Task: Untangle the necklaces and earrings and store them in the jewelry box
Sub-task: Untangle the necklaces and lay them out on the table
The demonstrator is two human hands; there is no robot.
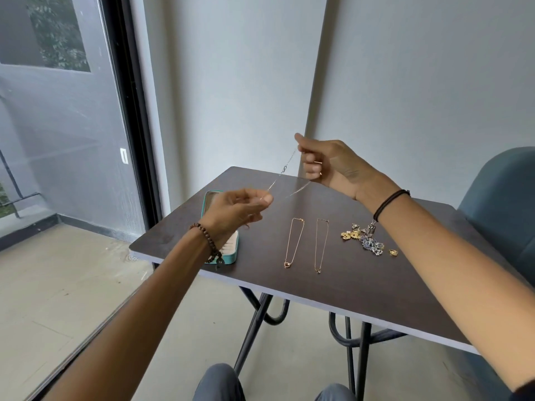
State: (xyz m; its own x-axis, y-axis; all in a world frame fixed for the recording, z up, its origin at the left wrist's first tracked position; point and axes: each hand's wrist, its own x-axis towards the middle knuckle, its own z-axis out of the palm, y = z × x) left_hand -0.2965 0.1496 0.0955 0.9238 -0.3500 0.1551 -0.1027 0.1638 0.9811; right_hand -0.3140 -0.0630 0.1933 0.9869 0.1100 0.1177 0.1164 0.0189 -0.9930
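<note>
A thin silver necklace (283, 170) is stretched in the air between my hands above the table. My left hand (237, 211) pinches its lower end, and my right hand (327, 163) pinches the upper end with curled fingers. A loose part of the chain dangles below my right hand. The open teal jewelry box (231, 250) sits at the table's left edge, mostly hidden behind my left wrist. Two gold necklaces (294, 241) (321, 244) lie straight side by side on the table. A pile of earrings (364, 238) lies to their right.
The dark brown table (362, 287) stands on black metal legs. One gold earring (392, 252) lies apart from the pile. A blue-grey chair (503, 198) is at the right. A glass door is on the left, and a white wall lies behind.
</note>
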